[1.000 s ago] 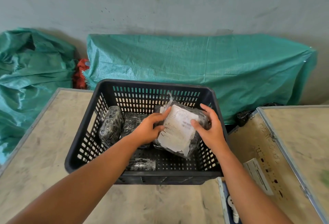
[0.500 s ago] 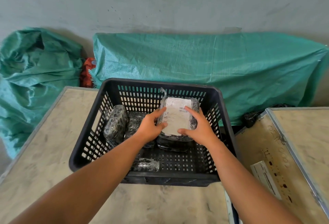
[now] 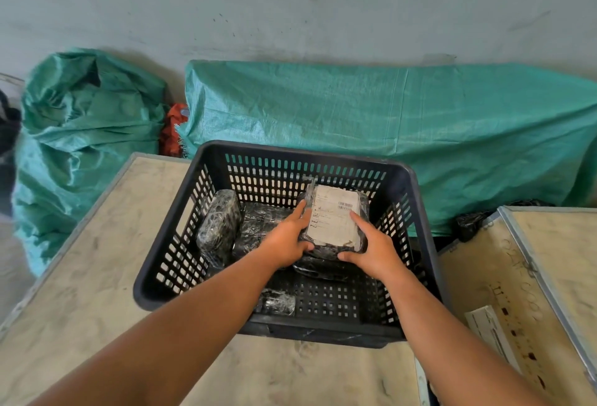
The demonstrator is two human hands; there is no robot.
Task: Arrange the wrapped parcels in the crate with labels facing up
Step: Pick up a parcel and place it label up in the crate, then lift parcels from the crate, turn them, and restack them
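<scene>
Since one second ago the labelled parcel (image 3: 336, 221) has turned from tilted to nearly flat, label up, at about 1 o'clock in the black crate (image 3: 416, 211), over another parcel. Left hand (image 3: 286, 241) and right hand (image 3: 376, 252) clasp its two sides, fingers spread along the edges. One wrapped parcel (image 3: 218, 228) stands at 9 o'clock, a small one (image 3: 277, 302) lies at 6 o'clock.
</scene>
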